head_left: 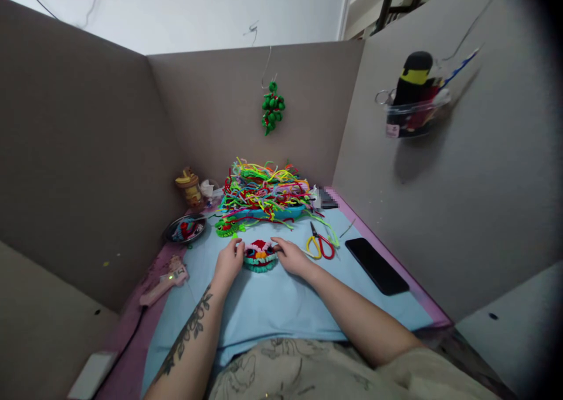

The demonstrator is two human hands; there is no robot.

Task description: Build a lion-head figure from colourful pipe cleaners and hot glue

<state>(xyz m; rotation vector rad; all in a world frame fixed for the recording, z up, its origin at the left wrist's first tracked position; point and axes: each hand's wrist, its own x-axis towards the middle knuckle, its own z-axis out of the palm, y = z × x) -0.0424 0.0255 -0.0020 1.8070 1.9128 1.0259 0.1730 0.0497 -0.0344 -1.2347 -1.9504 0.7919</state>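
A small fuzzy pipe-cleaner face (260, 256) in red, turquoise, pink and orange lies on the blue cloth in front of me. My left hand (230, 261) pinches its left side, with the fingertips closed against the edge. From the other side, my right hand (292, 257) grips the right edge between thumb and fingers. The tips of both hands partly cover its sides. Just behind my left hand is a green pipe-cleaner piece (226, 228) of similar shape. Scissors (321, 245) with one yellow and one red handle lie open to the right of my right hand.
A blue tray (281, 214) heaped with colourful pipe cleaners (264, 189) stands at the back. At left are a metal bowl (200, 231) of small parts and a pink glue gun (160, 287). A black phone (376, 266) lies right. Grey partitions (246, 95) enclose the table.
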